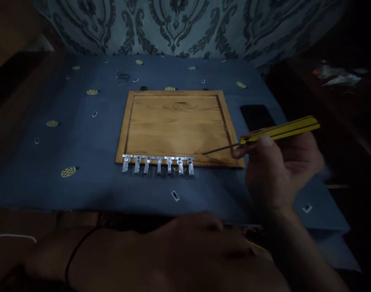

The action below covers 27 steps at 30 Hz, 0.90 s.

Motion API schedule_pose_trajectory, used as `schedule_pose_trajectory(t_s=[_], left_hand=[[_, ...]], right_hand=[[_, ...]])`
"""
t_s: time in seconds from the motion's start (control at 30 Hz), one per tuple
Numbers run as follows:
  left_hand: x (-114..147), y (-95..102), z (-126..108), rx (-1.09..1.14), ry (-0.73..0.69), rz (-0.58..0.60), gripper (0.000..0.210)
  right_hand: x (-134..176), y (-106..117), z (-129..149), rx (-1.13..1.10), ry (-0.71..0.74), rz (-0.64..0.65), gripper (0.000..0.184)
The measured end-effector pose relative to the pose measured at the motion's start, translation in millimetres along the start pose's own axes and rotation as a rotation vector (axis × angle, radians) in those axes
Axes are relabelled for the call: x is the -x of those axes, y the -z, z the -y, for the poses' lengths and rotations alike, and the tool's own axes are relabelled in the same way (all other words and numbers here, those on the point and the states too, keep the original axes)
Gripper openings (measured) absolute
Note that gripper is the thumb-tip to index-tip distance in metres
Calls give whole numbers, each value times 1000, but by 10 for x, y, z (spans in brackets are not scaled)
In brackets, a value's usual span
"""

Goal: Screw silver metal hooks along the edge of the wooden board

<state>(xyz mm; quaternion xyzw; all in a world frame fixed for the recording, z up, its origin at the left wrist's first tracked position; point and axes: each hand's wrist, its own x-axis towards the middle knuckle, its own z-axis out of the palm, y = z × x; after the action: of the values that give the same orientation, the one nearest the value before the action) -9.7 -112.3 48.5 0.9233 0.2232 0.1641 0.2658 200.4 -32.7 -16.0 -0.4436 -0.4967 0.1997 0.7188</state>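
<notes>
My right hand [276, 170] grips a screwdriver [279, 132] with a yellow, black-lined handle. Its thin shaft points left, with the tip over the lower right edge of a framed wooden board [176, 121]. Along the board's near edge, several silver metal hooks [159, 162] sit in a row from the left corner to past the middle. Small dark holes show in the bare stretch of edge to their right. My left hand [203, 239] is low in front of the table, at the end of a forearm with a dark band. Its fingers are dim and blurred.
The table has a blue cloth [82, 146] with yellow pineapple prints. A flat black object [257, 117] lies to the board's right. Something small and clear [122, 76] rests behind it on the left. Patterned fabric [179, 28] rises at the back, and crumpled plastic [337, 75] lies far right.
</notes>
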Motion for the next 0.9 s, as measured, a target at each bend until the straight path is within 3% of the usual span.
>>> schedule_pose_trajectory(t_s=[0.03,0.1,0.17,0.23,0.33,0.9], left_hand=[[-49,16,75,21,-68,8,10],[-131,72,273,-98,-68,-107,14],[-198,127,497,-294,33,-185,23],[-256,153,697,-386,141,-175,38],[-327,135,887,-383,246,-93,44],[-432,65,994,-372,268,4,43]], right_hand=[[15,-6,8,12,9,5,16],[65,-21,33,47,20,22,16],[117,-42,64,85,18,37,15],[154,-65,90,119,8,53,14],[175,-82,119,154,-7,64,12],[183,-13,128,178,42,41,12]])
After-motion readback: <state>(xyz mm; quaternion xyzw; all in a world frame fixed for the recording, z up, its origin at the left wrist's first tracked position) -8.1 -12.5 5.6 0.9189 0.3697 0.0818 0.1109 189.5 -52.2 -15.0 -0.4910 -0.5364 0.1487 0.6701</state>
